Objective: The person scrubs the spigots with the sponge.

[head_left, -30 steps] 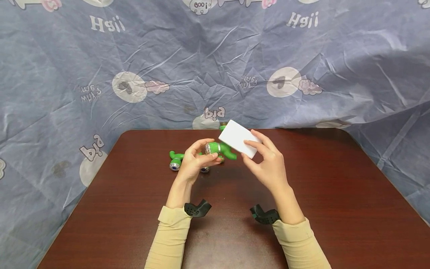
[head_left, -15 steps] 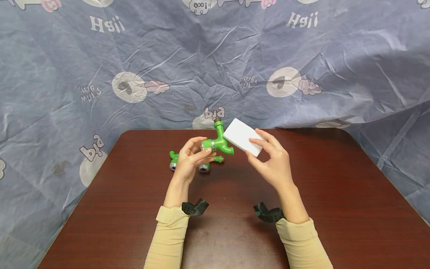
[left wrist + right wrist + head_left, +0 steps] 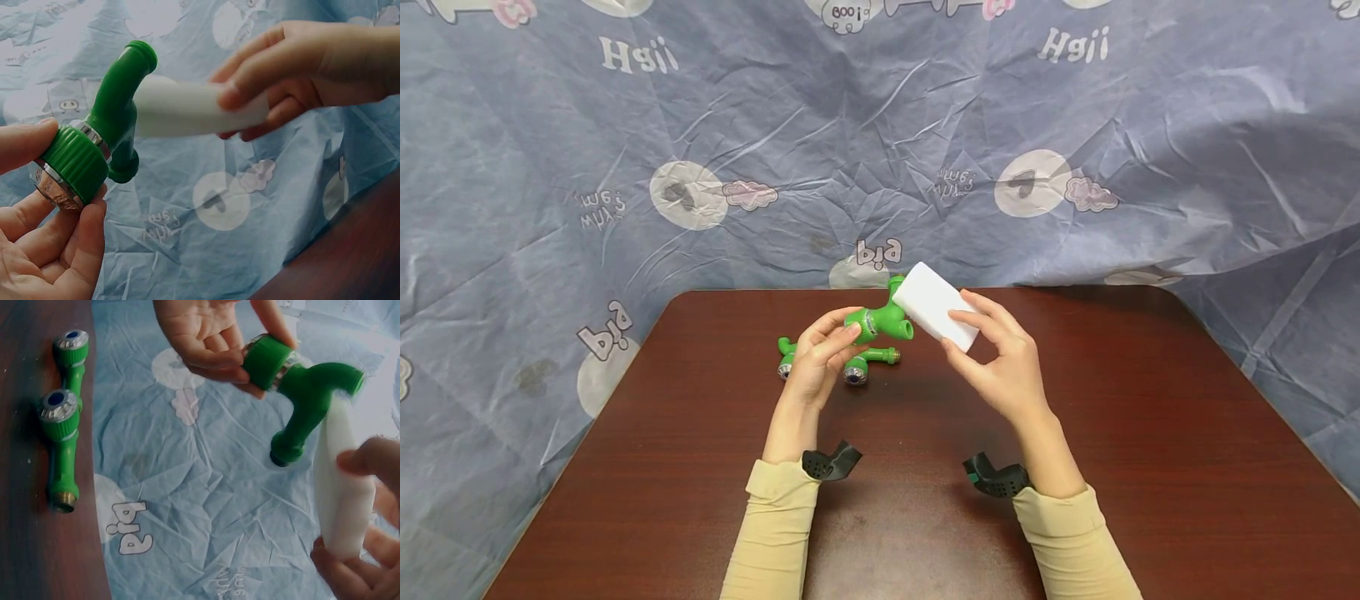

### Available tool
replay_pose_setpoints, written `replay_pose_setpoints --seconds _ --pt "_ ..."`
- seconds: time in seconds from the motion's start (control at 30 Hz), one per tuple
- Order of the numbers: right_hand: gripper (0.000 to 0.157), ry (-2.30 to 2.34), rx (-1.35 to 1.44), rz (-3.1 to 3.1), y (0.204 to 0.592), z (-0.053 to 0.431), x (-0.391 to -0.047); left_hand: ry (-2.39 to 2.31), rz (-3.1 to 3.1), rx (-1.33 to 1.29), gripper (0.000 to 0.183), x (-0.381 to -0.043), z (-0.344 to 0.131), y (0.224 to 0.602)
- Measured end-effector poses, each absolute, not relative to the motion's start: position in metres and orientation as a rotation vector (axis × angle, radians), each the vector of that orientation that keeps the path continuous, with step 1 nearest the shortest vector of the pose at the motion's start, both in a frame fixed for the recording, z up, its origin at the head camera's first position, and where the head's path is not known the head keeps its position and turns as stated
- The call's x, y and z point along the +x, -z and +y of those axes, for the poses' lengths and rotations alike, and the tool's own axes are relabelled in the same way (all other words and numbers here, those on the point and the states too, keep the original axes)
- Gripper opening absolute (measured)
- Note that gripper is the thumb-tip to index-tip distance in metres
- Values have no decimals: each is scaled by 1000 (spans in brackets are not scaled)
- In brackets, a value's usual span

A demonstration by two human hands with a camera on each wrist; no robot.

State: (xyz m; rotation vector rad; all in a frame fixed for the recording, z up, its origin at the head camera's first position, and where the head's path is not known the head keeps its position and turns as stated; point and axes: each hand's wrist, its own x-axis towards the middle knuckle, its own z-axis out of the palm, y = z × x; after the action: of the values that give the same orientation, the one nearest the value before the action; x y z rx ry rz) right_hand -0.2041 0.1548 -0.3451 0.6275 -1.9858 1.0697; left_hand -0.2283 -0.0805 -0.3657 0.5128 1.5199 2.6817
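My left hand [image 3: 822, 358] grips a green faucet [image 3: 889, 320] by its ribbed knob, holding it above the table. In the left wrist view the knob [image 3: 75, 161] sits between thumb and fingers, its silver cap toward the palm. A white sponge block [image 3: 934, 304] is pinched between the thumb and fingers of my right hand [image 3: 1007, 358]. The sponge's far end lies right against the faucet's body, as the right wrist view also shows, where the sponge [image 3: 342, 487] meets the faucet [image 3: 306, 394] below the spout. Part of the faucet's threaded inlet side is hidden behind the sponge.
Two more green faucets lie on the dark wooden table [image 3: 1075, 417] behind my left hand; the nearer faucet [image 3: 59, 450] and the farther faucet [image 3: 72, 362] have silver caps with blue centres. A printed blue cloth [image 3: 850, 125] hangs behind the table.
The left hand has shifted slightly left and turned the faucet, so its spout now points more toward the camera. The sponge moved right off the faucet, then back left against it.
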Motion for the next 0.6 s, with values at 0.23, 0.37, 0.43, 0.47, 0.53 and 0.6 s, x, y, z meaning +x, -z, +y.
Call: replay_pose_setpoints --seconds 0.23,0.37,0.43,0.47,0.53,0.6 --pt "31 -1022 449 -1934 345 161 -206 -2689 1526 505 23 -228 -80 366" --pt "32 -1114 598 -1888 341 157 -203 -2699 1520 506 22 -228 -79 366" --pt "32 -1129 657 -1906 341 156 -202 -2705 1514 506 22 -228 -79 366" --pt "31 -1123 662 -1921 341 156 -201 -2707 1516 503 22 -228 -79 366" --pt "30 -1082 627 -1960 342 157 -202 -2710 1521 495 23 -229 -79 367" --pt "29 -1057 564 -1968 342 159 -202 -2711 1527 480 23 -229 -79 367"
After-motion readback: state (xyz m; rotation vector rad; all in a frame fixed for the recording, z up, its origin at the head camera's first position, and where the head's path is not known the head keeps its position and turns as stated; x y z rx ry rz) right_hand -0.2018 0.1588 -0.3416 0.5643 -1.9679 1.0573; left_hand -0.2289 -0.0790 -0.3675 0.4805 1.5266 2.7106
